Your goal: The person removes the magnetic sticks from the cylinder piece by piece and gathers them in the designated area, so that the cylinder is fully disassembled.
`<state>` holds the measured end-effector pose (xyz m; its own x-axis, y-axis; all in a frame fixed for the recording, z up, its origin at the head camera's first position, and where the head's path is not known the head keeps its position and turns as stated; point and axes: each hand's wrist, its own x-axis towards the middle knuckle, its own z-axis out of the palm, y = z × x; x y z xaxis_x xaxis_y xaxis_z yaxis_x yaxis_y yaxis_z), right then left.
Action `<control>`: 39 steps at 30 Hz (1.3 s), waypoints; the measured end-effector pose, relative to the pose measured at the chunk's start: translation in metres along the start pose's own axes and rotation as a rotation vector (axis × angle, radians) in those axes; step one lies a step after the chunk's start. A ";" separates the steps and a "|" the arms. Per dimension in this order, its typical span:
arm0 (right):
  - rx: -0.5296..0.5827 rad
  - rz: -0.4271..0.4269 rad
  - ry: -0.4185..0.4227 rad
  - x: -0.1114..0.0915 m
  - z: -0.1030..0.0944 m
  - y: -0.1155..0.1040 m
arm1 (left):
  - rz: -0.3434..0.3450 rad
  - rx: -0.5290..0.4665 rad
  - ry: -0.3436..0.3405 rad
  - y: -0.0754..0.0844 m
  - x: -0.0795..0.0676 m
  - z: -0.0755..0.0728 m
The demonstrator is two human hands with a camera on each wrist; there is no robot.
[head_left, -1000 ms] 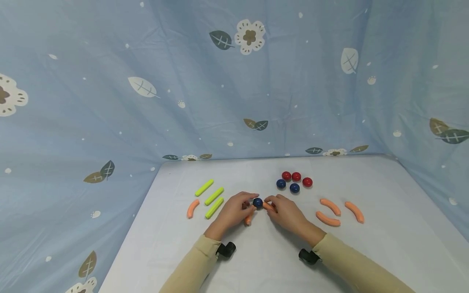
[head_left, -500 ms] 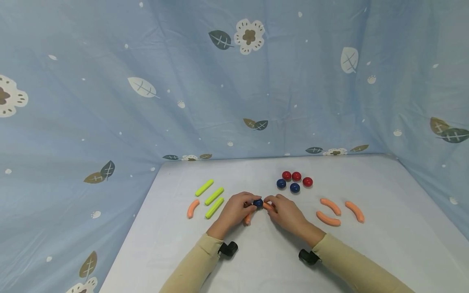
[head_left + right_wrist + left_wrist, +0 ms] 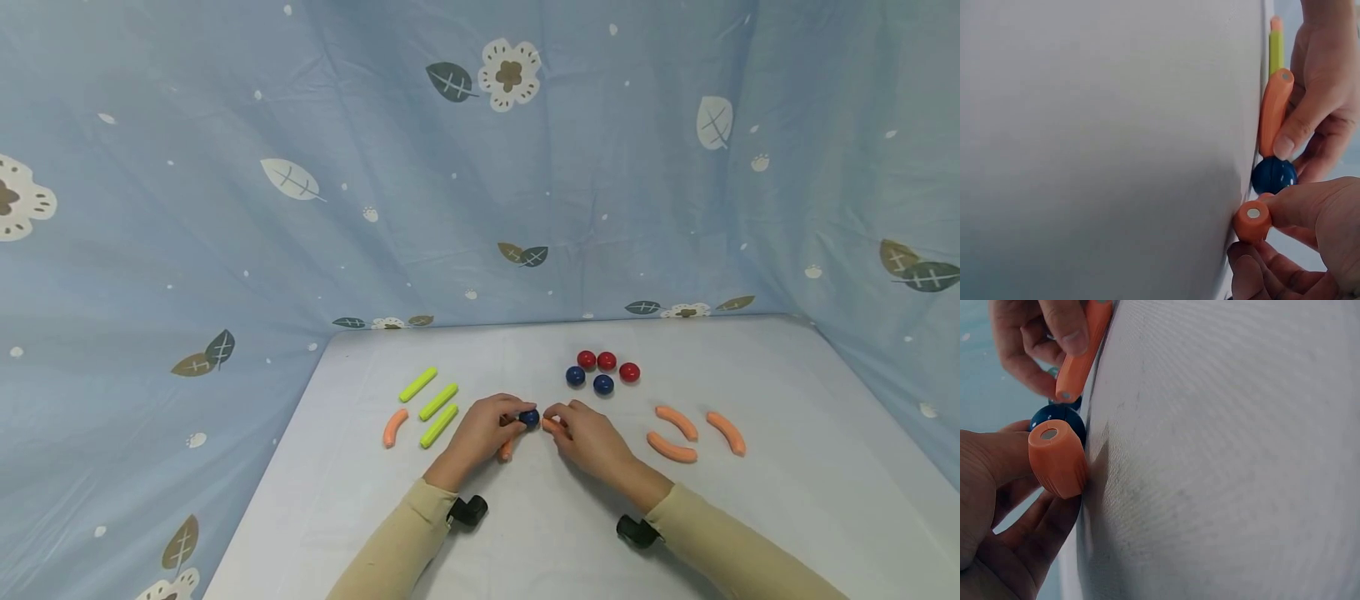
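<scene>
My left hand [image 3: 480, 429] holds a dark blue ball [image 3: 529, 418] between thumb and fingers on the white table. One curved orange stick [image 3: 506, 452] lies partly under that hand; in the right wrist view its end meets the ball [image 3: 1272, 176]. Just right of the ball, my right hand [image 3: 592, 437] pinches a second orange stick [image 3: 552, 425], mostly covered by the fingers. A narrow gap shows between this stick and the ball in the head view. Small silvery discs sit in the stick ends, as on the held stick [image 3: 1252, 225] in the right wrist view.
Several red and blue balls [image 3: 603, 384] are grouped behind the hands. Three orange sticks [image 3: 672, 448] lie at right. Three yellow-green sticks [image 3: 439, 426] and one orange stick [image 3: 395, 427] lie at left. A patterned blue curtain [image 3: 420, 200] surrounds the table [image 3: 540, 542].
My right hand has shifted slightly right with its orange stick, and a small gap has opened between stick and blue ball. The left hand's fingers have moved slightly right over the ball.
</scene>
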<state>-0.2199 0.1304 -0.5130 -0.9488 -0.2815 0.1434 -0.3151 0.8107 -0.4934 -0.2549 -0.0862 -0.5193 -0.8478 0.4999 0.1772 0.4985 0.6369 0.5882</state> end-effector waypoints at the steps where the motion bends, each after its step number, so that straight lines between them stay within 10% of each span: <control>1: -0.002 0.007 -0.004 -0.001 -0.002 0.001 | 0.000 0.003 0.000 0.000 0.000 0.000; 23: -0.142 0.017 0.098 -0.036 -0.043 0.061 | -0.029 -0.007 -0.003 0.003 -0.002 -0.001; 39: -0.202 -0.010 0.124 -0.039 -0.045 0.064 | -0.028 -0.029 -0.010 0.002 -0.002 -0.001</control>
<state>-0.2044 0.2166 -0.5121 -0.9372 -0.2352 0.2577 -0.3110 0.8980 -0.3113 -0.2520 -0.0863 -0.5177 -0.8593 0.4884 0.1522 0.4690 0.6335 0.6154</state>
